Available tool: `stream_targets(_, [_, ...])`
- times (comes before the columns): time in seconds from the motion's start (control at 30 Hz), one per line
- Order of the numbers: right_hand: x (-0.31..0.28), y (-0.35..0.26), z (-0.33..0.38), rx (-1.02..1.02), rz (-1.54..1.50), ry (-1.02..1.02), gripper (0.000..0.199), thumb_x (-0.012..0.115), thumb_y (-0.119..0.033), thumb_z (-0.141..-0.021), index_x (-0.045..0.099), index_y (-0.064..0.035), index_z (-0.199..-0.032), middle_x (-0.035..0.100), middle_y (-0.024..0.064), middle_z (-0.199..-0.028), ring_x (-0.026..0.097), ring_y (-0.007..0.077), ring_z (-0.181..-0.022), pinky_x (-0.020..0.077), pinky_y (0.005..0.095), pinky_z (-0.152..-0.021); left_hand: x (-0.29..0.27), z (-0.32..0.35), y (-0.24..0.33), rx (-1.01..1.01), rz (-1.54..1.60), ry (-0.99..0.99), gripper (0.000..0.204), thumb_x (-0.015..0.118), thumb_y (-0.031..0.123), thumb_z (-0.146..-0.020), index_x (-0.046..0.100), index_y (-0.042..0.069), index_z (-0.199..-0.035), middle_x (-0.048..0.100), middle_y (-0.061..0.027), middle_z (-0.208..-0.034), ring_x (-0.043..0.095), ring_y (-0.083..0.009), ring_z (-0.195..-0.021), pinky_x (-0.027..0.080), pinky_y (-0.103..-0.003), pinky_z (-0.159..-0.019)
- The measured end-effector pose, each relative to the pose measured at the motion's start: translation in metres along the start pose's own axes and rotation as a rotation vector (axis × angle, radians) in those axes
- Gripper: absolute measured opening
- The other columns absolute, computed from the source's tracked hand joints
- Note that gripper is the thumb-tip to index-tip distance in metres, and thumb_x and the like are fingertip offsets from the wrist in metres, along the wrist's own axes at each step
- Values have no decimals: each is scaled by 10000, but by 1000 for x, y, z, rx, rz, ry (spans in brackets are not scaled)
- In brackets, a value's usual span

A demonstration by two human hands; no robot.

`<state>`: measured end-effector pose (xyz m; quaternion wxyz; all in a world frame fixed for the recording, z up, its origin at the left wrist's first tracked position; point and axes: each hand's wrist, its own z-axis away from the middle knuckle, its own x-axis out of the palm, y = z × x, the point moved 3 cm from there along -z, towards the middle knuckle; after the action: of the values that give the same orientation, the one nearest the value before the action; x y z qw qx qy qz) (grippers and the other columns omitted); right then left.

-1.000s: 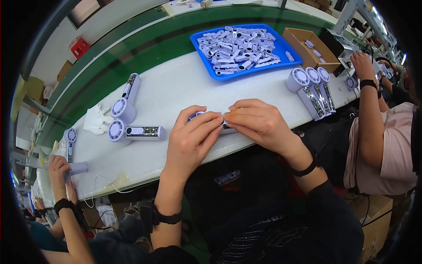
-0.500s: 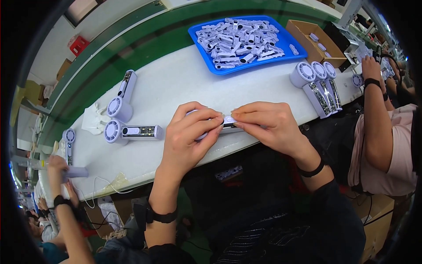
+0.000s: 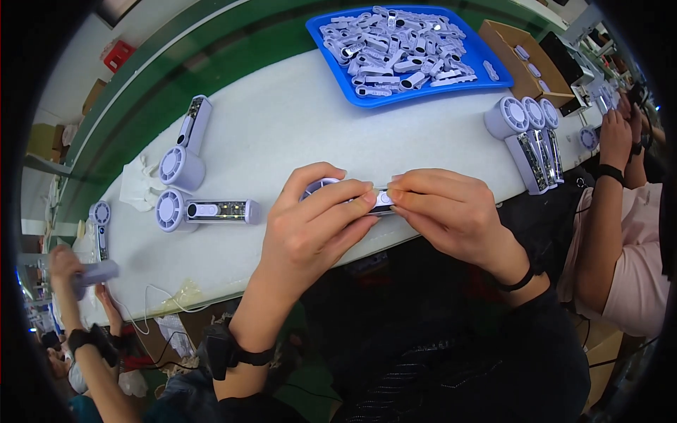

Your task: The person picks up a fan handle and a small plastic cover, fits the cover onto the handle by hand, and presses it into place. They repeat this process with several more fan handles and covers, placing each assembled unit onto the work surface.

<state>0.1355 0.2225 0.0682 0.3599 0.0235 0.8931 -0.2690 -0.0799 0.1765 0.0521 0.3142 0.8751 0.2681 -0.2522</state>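
Near the front edge of the table I hold a pale lilac handheld fan (image 3: 319,187) between both hands. Its round head shows partly behind my left hand (image 3: 308,224), whose fingers are closed round the handle. Thumb and fingertips of my right hand (image 3: 457,217) pinch the handle from the other side. Between the fingertips shows a small white button piece (image 3: 383,199) on the dark open face of the handle. The rest of the handle is hidden by my fingers.
Two fans (image 3: 224,211) with bare circuit boards lie at left. Several more (image 3: 525,162) stand in a row at right. Behind are a blue tray (image 3: 416,96) heaped with lilac parts and a cardboard box (image 3: 509,53). Co-workers' arms (image 3: 612,233) reach in at both sides.
The view has shifted slightly. Both my hands keep their grip on the fan, and more of its head shows. At left, a co-worker's hand has moved with a lilac fan.
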Motion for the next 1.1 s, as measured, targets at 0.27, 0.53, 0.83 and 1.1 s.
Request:
stream_targets(0.27, [1,-3,-2,-41,40,-29,220,850,47,-820,784,31,-1029,787,156,-1059,794,318,-981,651,373,-825,0,3,-5,48,-13,14,376,975,92,-684,811,48,-1019,810,-72,-1092,704,-342,-1039,613,-394,-879])
stream_targets(0.53, [5,5,1,46,-16,-43,228,851,35,-839,809,20,-1063,797,155,-1111,798,295,-1020,657,366,-868,-1,2,-7,41,-17,-9,426,979,112,-694,806,50,-1078,810,-79,-1101,708,-340,-1050,610,-399,-891])
stream_targets(0.83, [9,12,13,57,-57,17,338,844,32,-848,795,28,-1183,793,175,-1183,781,324,-1099,641,380,-948,-1,1,-7,43,-20,-17,459,986,108,-690,791,19,-1096,801,-112,-1094,707,-346,-1056,602,-408,-898])
stream_targets(1.1, [17,9,17,15,29,45,442,862,40,-813,756,58,-1241,768,206,-1236,768,358,-1108,634,380,-932,-1,1,-9,29,-26,-33,479,985,94,-684,785,14,-1112,798,-119,-1103,706,-355,-1064,600,-414,-907])
